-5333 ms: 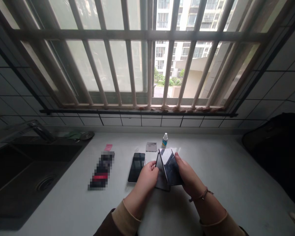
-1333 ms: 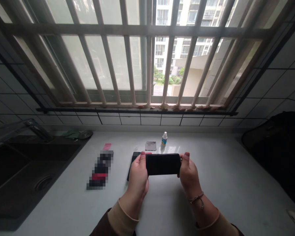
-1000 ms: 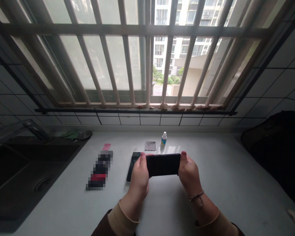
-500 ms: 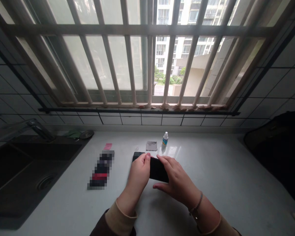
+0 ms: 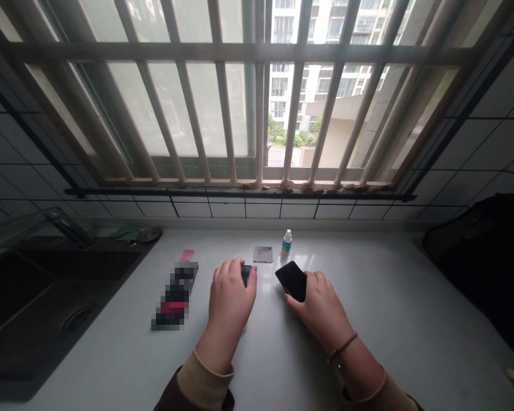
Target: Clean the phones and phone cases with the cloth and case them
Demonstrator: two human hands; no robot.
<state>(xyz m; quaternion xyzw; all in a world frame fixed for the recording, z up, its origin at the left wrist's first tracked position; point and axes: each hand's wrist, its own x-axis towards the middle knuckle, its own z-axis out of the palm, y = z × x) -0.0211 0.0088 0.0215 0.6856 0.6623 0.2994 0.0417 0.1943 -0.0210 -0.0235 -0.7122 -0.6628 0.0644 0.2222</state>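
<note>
My right hand (image 5: 323, 302) grips the lower right end of a black phone (image 5: 292, 279), with its plain dark face showing and tilted to the upper left. My left hand (image 5: 231, 291) closes from above around a dark flat phone-like object (image 5: 247, 275). Only a small patch of it shows between thumb and fingers; my hand hides the rest. The two held things are apart. Beyond them, a small white-capped bottle (image 5: 286, 242) stands upright near a flat grey square packet (image 5: 263, 254).
Left of my hands lies a long dark item (image 5: 175, 297), blurred by pixels, with a small pink piece (image 5: 187, 255) behind it. A sink (image 5: 124, 279) with a faucet (image 5: 71, 225) is at the left. A black bag-like shape (image 5: 484, 257) stands right. A barred window (image 5: 257, 54) is behind the counter (image 5: 381, 297).
My hands have moved apart. The black phone has gone right in my right hand and turned, while my left hand has shifted left and now covers the dark flat object.
</note>
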